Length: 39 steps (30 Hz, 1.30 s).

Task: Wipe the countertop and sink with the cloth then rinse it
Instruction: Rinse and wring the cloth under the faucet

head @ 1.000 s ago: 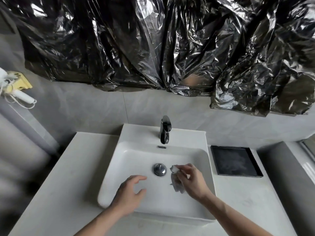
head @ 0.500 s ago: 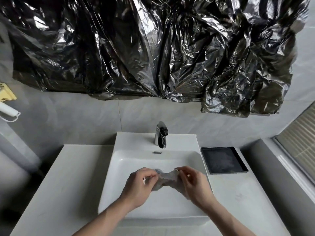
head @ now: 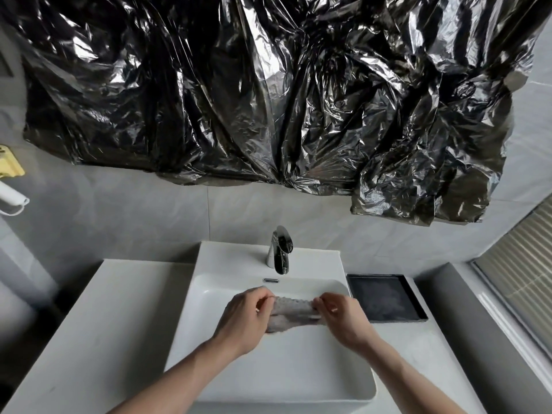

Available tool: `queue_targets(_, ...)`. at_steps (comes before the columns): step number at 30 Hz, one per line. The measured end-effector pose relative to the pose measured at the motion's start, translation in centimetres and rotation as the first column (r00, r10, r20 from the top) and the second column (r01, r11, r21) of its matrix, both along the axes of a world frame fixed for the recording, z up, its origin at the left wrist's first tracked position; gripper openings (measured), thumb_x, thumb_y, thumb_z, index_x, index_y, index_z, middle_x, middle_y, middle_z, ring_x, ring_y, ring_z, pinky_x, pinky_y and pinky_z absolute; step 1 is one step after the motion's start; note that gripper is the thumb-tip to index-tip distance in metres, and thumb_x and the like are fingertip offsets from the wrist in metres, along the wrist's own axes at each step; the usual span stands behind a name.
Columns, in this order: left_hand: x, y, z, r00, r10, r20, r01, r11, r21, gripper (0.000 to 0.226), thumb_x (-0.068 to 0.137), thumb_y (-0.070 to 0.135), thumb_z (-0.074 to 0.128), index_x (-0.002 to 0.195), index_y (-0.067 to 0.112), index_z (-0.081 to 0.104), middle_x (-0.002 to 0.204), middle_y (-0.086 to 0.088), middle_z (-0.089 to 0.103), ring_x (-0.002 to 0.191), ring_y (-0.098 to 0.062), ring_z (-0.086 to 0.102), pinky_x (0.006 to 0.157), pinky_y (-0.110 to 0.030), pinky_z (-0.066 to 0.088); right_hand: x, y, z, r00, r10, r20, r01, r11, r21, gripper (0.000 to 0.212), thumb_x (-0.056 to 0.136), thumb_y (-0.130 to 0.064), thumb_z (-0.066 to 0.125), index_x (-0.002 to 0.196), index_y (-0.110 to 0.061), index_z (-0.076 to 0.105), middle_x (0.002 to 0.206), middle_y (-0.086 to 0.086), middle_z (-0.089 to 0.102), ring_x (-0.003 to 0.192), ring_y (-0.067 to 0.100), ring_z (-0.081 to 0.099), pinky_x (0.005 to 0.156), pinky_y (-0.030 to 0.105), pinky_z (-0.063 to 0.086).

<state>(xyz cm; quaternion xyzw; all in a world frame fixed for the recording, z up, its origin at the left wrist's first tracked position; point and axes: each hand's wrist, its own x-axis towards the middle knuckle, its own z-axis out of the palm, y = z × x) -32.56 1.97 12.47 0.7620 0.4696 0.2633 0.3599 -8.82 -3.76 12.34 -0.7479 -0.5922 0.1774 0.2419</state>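
Nearest me, two bare forearms reach in from the bottom edge, over the front rim of the white sink. The basin is square, set into a pale tabletop that runs off to either side.

Left hand and right hand hang over the middle of the basin, backs toward me. Between them the cloth, grey and knobbly in texture, is pulled out into a short band above the bowl, not touching the basin that I can see. Left fingers are curled in, pinching the cloth's left end at its upper edge. Right fingers are curled the same way, clamped on the right end. The lower part of the cloth sags a little under the left hand and looks blurred.

Just beyond the hands, a small overflow slot in the back wall of the basin. Behind it, on the sink's rear ledge, a chrome tap, spout pointing toward me; I see no water running.

Right of the sink, a flat black tray sits on the tabletop, close beside the basin edge.

Farther back, grey wall tiles, and across the upper wall a crumpled sheet of black plastic. Far left, a yellow object and a white handle on the wall. Far right, window blinds.
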Motion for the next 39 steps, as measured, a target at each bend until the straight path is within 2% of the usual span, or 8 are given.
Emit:
queue_targets(7, 1.2, 2.6, -0.7, 0.997, 0.066, 0.039, -0.061, 0.992, -0.112, 0.025, 0.103, 0.025, 0.046, 0.078, 0.023, 0.052, 0.061, 0.015, 0.052, 0.059, -0.008, 0.044, 0.062, -0.026, 0.037, 0.1, 5.5, 0.9, 0.981, 0.009, -0.192, -0.037, 0.989, -0.141, 0.027, 0.100, -0.026, 0.058, 0.077, -0.020, 0.071, 0.066, -0.016, 0.071, 0.063, -0.001, 0.065, 0.065, 0.023, 0.051)
queue_targets(13, 2.4, 5.3, -2.8, 0.996, 0.093, 0.005, -0.083, 0.909, -0.408, 0.022, 0.103, 0.032, 0.051, 0.090, 0.023, 0.066, 0.085, 0.011, 0.067, 0.083, -0.007, 0.060, 0.075, -0.022, 0.044, -1.2, 12.3, 2.1, 0.723, -0.220, -0.655, 0.058, 0.964, -0.259, 0.020, 0.105, -0.033, 0.053, 0.103, -0.022, 0.070, 0.093, -0.003, 0.076, 0.079, 0.015, 0.069, 0.072, 0.030, 0.049)
queue_targets(21, 4.4, 7.6, -5.0, 0.976, 0.209, 0.062, -0.134, 0.797, -0.589, 0.022, 0.093, 0.035, 0.062, 0.090, 0.019, 0.076, 0.083, -0.001, 0.073, 0.077, -0.014, 0.062, 0.074, -0.030, 0.050, -1.8, 15.7, 1.9, 0.632, -0.306, -0.712, 0.114, 0.946, -0.305, 0.022, 0.097, -0.002, 0.056, 0.083, -0.006, 0.072, 0.081, 0.015, 0.066, 0.068, 0.023, 0.060, 0.049, 0.017, 0.044)
queue_targets(26, 5.8, 8.5, -5.8, 0.966, 0.245, 0.083, -0.139, 0.763, -0.631, 0.029, 0.093, 0.036, 0.055, 0.090, 0.013, 0.074, 0.076, -0.002, 0.063, 0.070, -0.018, 0.056, 0.066, -0.029, 0.043, -1.9, 16.7, 1.7, 0.486, -0.371, -0.792, 0.191, 0.929, -0.317, 0.014, 0.100, -0.014, 0.063, 0.106, -0.009, 0.074, 0.082, 0.006, 0.072, 0.065, 0.010, 0.065, 0.050, 0.016, 0.044)
queue_targets(30, 6.7, 9.1, -6.0, 0.954, 0.274, 0.123, -0.126, 0.737, -0.664, 0.028, 0.097, 0.029, 0.058, 0.088, 0.010, 0.075, 0.077, -0.001, 0.071, 0.072, -0.018, 0.062, 0.070, -0.031, 0.048, -1.6, 15.8, 1.4, 0.494, -0.297, -0.817, 0.165, 0.955, -0.247, 0.018, 0.101, -0.024, 0.063, 0.108, -0.013, 0.075, 0.087, 0.001, 0.077, 0.070, 0.010, 0.070, 0.057, 0.019, 0.048)
queue_targets(35, 7.4, 9.7, -6.1, 0.924, 0.352, 0.149, -0.135, 0.665, -0.734, 0.018, 0.095, 0.013, 0.062, 0.081, 0.012, 0.073, 0.063, -0.003, 0.061, 0.062, -0.020, 0.056, 0.063, -0.029, 0.046, -0.7, 11.2, -5.7, 0.764, -0.312, -0.566, 0.205, 0.947, -0.246, 0.037, 0.090, -0.002, 0.059, 0.124, -0.014, 0.067, 0.118, 0.004, 0.075, 0.088, 0.012, 0.068, 0.082, 0.031, 0.056)
queue_targets(37, 7.5, 9.9, -6.4, 0.924, 0.349, 0.153, -0.118, 0.644, -0.756, 0.030, 0.095, 0.009, 0.056, 0.070, 0.017, 0.070, 0.058, -0.002, 0.057, 0.059, -0.020, 0.054, 0.063, -0.027, 0.044, -1.6, 9.6, -7.9, 0.798, -0.239, -0.554, 0.067, 0.948, -0.312, 0.065, 0.081, 0.002, 0.061, 0.142, -0.020, 0.054, 0.136, -0.001, 0.061, 0.110, 0.012, 0.062, 0.096, 0.024, 0.051)
queue_targets(39, 7.6, 10.0, -6.0, 0.924, 0.340, 0.174, -0.089, 0.635, -0.767, 0.040, 0.096, 0.006, 0.051, 0.061, 0.019, 0.067, 0.056, 0.001, 0.058, 0.055, -0.017, 0.056, 0.061, -0.026, 0.044, -2.6, 8.8, -8.7, 0.822, -0.138, -0.552, -0.059, 0.944, -0.324, 0.072, 0.077, -0.009, 0.067, 0.143, -0.030, 0.050, 0.130, -0.007, 0.064, 0.107, -0.001, 0.061, 0.085, 0.005, 0.046)
